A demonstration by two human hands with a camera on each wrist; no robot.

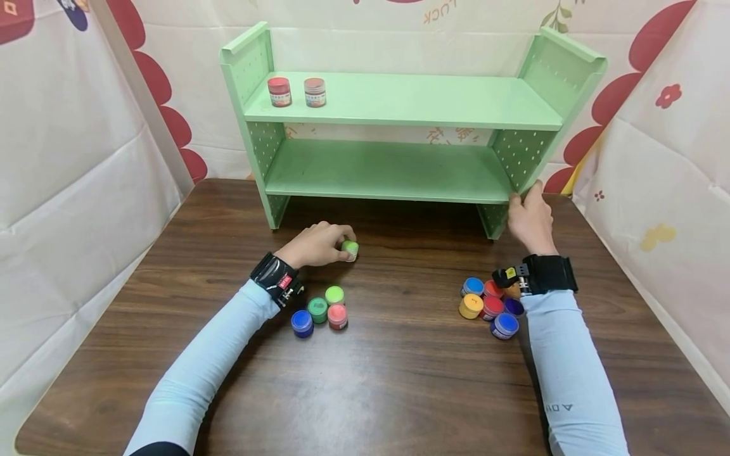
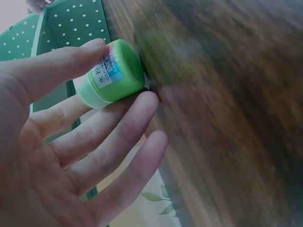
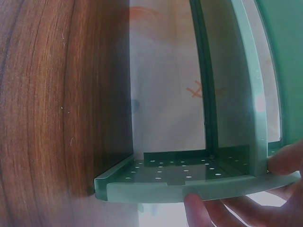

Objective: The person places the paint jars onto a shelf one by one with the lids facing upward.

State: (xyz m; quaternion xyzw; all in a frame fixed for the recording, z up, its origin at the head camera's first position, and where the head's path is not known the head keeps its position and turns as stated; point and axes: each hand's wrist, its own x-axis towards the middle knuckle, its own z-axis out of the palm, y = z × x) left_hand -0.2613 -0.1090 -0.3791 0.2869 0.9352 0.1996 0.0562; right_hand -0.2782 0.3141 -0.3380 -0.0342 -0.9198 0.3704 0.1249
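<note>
My left hand (image 1: 319,244) pinches a light green paint jar (image 1: 352,248) between thumb and fingers, just above or on the table. In the left wrist view the jar (image 2: 113,73) lies tilted, its label partly behind the thumb. My right hand (image 1: 531,223) grips the lower right side panel of a green two-tier shelf (image 1: 393,170); the right wrist view shows fingertips on the panel's edge (image 3: 161,191). On the upper tier, at the left, stand a red-lidded jar (image 1: 279,92) and a paler red jar (image 1: 315,93).
Near my left forearm stand a blue jar (image 1: 302,323), a dark green jar (image 1: 317,310), a light green jar (image 1: 334,295) and a pink-red jar (image 1: 338,316). By my right wrist several jars cluster, including a yellow one (image 1: 471,306). A patterned cloth (image 1: 74,158) surrounds the table (image 1: 376,392).
</note>
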